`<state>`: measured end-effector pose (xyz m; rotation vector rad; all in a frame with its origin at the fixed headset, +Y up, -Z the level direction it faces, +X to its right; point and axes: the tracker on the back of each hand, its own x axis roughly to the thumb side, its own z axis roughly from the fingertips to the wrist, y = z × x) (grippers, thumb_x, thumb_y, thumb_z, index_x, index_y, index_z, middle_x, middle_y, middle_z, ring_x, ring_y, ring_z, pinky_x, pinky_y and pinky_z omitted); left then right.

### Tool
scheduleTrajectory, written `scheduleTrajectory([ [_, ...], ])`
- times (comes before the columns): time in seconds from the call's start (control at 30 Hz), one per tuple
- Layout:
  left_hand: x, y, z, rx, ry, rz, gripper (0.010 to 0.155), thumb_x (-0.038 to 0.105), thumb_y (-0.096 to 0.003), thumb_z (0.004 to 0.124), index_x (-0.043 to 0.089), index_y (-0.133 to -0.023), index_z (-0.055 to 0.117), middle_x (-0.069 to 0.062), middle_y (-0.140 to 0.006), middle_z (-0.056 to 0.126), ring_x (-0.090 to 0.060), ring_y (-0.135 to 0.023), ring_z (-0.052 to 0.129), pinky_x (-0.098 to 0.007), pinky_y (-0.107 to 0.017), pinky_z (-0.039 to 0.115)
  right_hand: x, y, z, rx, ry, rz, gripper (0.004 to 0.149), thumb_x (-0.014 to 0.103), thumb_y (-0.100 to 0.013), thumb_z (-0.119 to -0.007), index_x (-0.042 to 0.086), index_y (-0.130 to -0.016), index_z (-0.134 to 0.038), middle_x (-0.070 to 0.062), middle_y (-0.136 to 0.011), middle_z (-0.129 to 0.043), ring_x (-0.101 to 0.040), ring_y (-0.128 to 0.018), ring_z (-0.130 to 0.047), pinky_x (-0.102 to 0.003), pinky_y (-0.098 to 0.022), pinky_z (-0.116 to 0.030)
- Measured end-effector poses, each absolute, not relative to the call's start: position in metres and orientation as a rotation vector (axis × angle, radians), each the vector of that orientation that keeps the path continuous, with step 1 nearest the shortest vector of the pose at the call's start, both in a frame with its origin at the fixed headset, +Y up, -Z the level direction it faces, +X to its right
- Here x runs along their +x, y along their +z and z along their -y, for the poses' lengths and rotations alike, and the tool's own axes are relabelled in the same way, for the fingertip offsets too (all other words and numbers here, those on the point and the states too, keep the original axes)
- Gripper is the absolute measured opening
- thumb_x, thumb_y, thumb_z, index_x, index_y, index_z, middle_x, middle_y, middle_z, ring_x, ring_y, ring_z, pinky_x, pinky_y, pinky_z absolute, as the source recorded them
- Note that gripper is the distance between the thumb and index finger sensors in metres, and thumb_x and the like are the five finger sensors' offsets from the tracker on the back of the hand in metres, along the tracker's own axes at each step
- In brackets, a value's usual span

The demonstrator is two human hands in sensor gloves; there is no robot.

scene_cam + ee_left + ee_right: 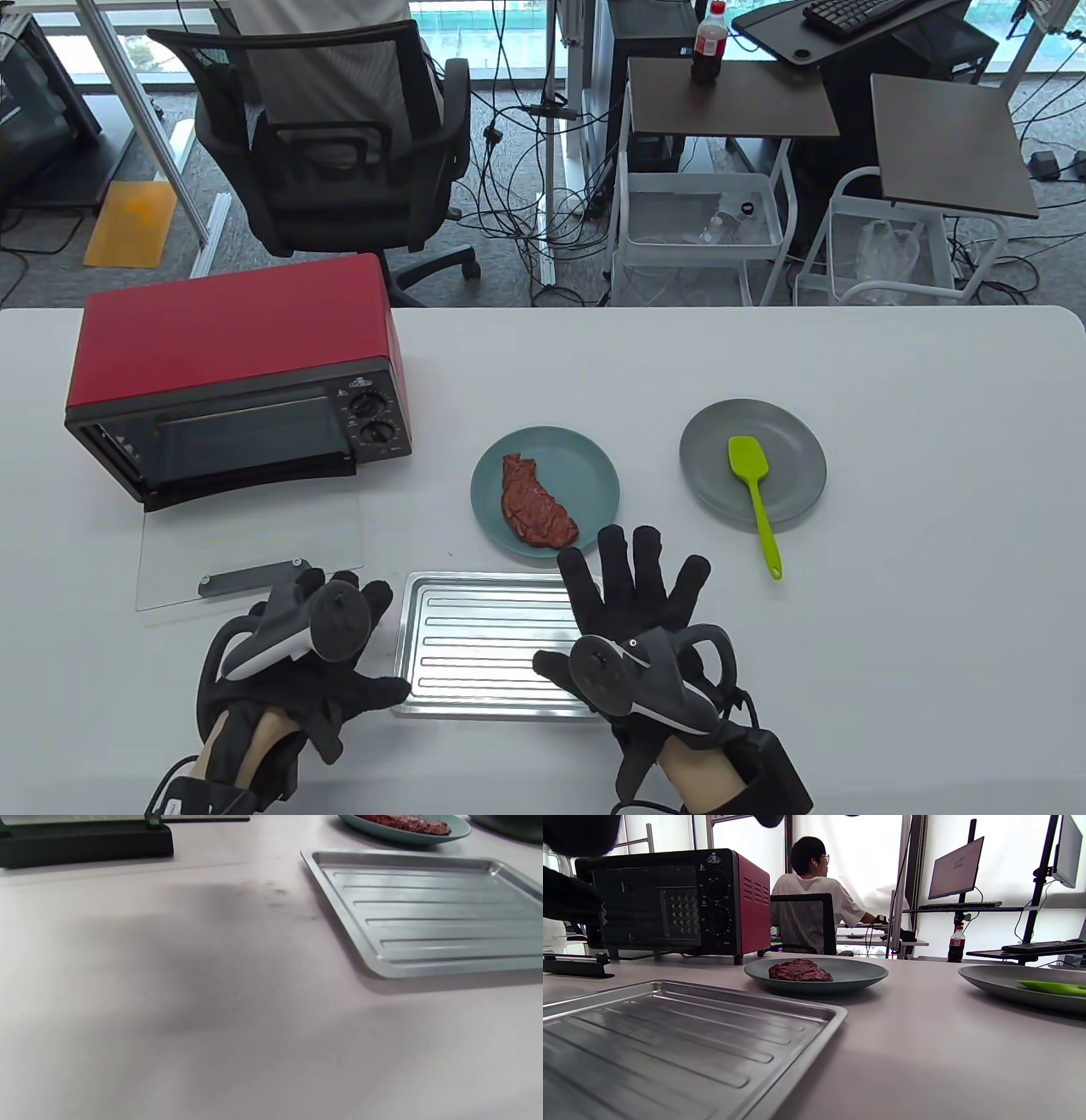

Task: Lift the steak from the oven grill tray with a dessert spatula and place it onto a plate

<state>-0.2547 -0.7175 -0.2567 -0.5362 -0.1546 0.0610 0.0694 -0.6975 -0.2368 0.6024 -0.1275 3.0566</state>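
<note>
Steak (pixel 536 503): lies on the teal plate (pixel 585 458), toward its left and front side; in the right wrist view it shows as a dark red slab (pixel 799 970) on that plate.
Oven grill tray (pixel 475 645): ribbed metal, bare, on the white table (pixel 891 679) just in front of the teal plate and between the two hands.
Dessert spatula (pixel 754 492): lime green, blade resting on the grey plate (pixel 704 475), handle running out over the plate's near rim onto the table.
Left hand (pixel 322 654): beside the tray's left edge, fingers spread and loose, holding nothing; whether the thumb touches the tray rim cannot be told.
Right hand (pixel 636 611): fingers straight and fanned over the tray's right end, fingertips reaching toward the teal plate, holding nothing.
Toaster oven (pixel 237 373): red body, black front, glass door folded down flat on the table; two dials at the right.
Writing: a small emblem sits above the oven dials, too small to read; the dial markings are likewise unreadable.
Background: a cola bottle with a red label (pixel 955 943) stands on a side table; its lettering cannot be read.
</note>
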Motion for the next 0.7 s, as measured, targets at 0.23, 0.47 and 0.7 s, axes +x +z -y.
scheduleTrajectory([
  [0.23,-0.284,-0.271,0.71,-0.45,0.076,0.066,0.106,0.085,-0.0289,0.069,0.041,-0.1,0.005,0.001,-0.116,0.006,-0.041,-0.113,0.011,-0.077,-0.073,0.03,0.069,-0.236,0.698,0.609,3.059,0.122,0.102,0.08,-0.046,-0.059,0.018,-0.116,-0.017,-0.027,-0.118,-0.008,-0.058,-0.102,-0.003,-0.089,-0.06,-0.016],
  [0.47,-0.299,-0.291,0.727,-0.407,0.009,-0.026,0.105,0.083,-0.0271,0.073,0.042,-0.1,0.009,0.004,-0.117,0.011,-0.038,-0.116,0.015,-0.076,-0.075,0.032,0.067,-0.236,0.7,0.614,3.067,0.101,0.102,0.079,-0.046,-0.059,0.018,-0.116,-0.017,-0.027,-0.118,-0.008,-0.058,-0.102,-0.003,-0.089,-0.06,-0.016],
  [0.7,-0.307,-0.314,0.74,-0.383,-0.026,-0.084,0.104,0.082,-0.0266,0.073,0.043,-0.1,0.011,0.007,-0.117,0.012,-0.036,-0.117,0.014,-0.074,-0.077,0.032,0.067,-0.237,0.7,0.605,3.057,0.081,0.102,0.079,-0.046,-0.059,0.018,-0.116,-0.017,-0.027,-0.117,-0.008,-0.058,-0.102,-0.003,-0.089,-0.06,-0.017],
])
